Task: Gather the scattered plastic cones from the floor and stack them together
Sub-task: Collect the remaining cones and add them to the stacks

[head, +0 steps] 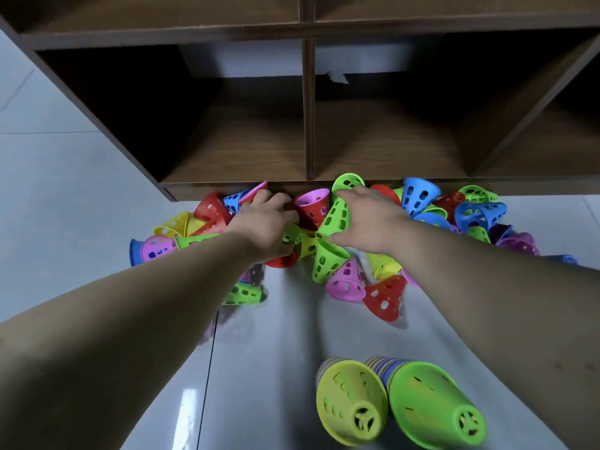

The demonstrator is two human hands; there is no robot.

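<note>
R hand [370,219] is spread over a green cone [336,219] w/ thumb and fingers round it, L hand [264,222] is curled in by a red cone [313,211], can't tell if it's got hold. Both are in the pile [470,212] right at the foot of the shelf [308,125]. Two stacks, yellow-topped [352,401] and green-topped [435,407], lie on the floor [259,352] well out from the shelf.

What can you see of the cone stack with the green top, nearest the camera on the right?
The green-topped stack is several nested plastic cones. The outer one is bright green and glossy, pierced with slots, its small spoked end toward the camera. Blue and purple rims peek out at its wide end. It rests on the shiny grey floor, close beside the yellow-topped stack; whether the two touch is unclear. Nothing holds it.
</note>
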